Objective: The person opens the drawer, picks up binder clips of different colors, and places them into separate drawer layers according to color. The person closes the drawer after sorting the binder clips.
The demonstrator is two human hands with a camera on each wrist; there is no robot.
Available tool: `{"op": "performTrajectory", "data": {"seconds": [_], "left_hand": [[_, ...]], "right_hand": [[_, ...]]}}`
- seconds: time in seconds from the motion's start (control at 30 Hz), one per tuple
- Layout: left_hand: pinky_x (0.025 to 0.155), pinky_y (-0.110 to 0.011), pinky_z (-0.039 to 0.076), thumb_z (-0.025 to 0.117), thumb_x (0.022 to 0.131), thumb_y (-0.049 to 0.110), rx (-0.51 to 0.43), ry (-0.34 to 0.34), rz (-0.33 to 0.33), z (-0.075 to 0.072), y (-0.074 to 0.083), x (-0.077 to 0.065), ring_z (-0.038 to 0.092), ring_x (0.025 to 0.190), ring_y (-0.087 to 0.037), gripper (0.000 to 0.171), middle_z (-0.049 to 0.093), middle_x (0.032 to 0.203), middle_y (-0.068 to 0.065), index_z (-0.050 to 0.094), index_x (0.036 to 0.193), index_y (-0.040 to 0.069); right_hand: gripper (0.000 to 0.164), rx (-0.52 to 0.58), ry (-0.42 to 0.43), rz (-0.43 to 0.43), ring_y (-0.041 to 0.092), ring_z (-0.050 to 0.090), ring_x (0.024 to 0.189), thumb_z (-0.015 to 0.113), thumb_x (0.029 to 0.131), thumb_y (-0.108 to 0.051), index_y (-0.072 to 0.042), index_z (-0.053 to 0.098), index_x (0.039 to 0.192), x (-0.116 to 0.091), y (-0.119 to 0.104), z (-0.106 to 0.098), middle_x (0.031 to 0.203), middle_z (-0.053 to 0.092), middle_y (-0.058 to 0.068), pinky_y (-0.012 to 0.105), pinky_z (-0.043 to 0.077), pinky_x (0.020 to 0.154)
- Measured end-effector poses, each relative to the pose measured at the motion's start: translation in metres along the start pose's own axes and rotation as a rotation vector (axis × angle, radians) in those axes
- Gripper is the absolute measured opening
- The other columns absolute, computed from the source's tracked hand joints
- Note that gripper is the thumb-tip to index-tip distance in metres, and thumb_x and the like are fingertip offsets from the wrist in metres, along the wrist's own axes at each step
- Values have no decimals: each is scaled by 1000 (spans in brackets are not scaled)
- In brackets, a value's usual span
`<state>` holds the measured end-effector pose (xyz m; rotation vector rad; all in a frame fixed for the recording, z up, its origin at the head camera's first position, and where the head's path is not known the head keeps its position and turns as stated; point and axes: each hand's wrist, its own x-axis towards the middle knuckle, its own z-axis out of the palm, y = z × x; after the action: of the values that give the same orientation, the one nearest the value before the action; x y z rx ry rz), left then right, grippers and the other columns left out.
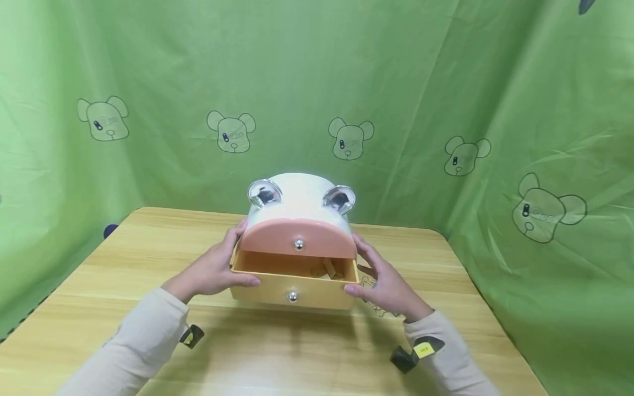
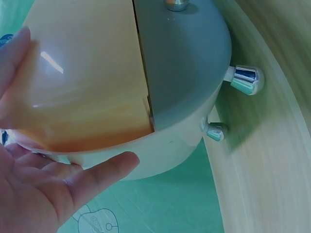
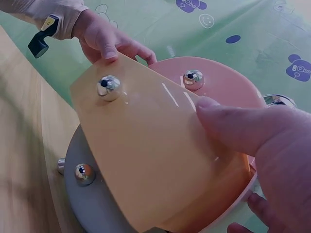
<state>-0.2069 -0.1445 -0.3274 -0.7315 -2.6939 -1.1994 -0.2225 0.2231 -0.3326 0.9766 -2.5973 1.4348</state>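
A small drawer cabinet with a rounded white shell [image 1: 302, 206] and two silvery eye-like knobs stands on the table. Its yellow-orange drawer [image 1: 317, 292] is pulled out beneath a closed pink drawer [image 1: 272, 236]. Inside the open drawer lie small tan pieces [image 1: 331, 268], partly hidden. My left hand [image 1: 215, 269] holds the drawer's left corner, thumb on its front and fingers along the shell's side. At the opposite corner, my right hand [image 1: 391, 289] has its thumb on the front, fingers at the side. A grey drawer front [image 2: 189, 58] shows below in the wrist views.
The cabinet is on a wood-grain table [image 1: 163, 247]. Beside my right hand is a thin-outlined, see-through thing [image 1: 369, 281], too unclear to name. A green curtain [image 1: 297, 71] with bear-head prints hangs behind the table and along its right side.
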Motion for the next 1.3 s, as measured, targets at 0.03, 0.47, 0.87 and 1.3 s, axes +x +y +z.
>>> {"op": "performTrajectory", "data": {"seconds": [0.03, 0.47, 0.87, 1.3], "left_hand": [[109, -58, 27, 85, 71, 42, 5, 7, -3, 0, 0, 0, 32, 136, -43, 115, 15, 158, -21, 12, 151, 4], [109, -57, 29, 80, 79, 33, 88, 109, -20, 5, 5, 4, 39, 131, -44, 92, 30, 152, -23, 25, 145, 0], [108, -54, 32, 79, 81, 18, 117, 189, 7, 9, 3, 5, 41, 131, -40, 68, 43, 143, -22, 38, 133, 0], [107, -52, 35, 78, 81, 11, 110, 243, 23, 12, 2, 8, 45, 129, -38, 58, 48, 140, -20, 43, 126, 0]], "right_hand": [[94, -4, 6, 3, 28, 27, 142, 79, 82, -21, -25, 20, 155, 0, 1, 1, 158, 22, 1, 51, 37, 106], [67, -57, 115, -44, 36, 32, 137, 64, 94, -12, -9, 27, 150, 3, 6, 14, 158, 19, 14, 52, 48, 94], [54, -58, 172, -46, 35, 38, 133, 57, 97, -5, -3, 32, 144, 8, 10, 20, 156, 25, 14, 44, 51, 92], [45, -62, 226, -82, 37, 45, 126, 54, 98, -3, 2, 37, 139, 10, 12, 21, 152, 31, 20, 30, 53, 83]]}}
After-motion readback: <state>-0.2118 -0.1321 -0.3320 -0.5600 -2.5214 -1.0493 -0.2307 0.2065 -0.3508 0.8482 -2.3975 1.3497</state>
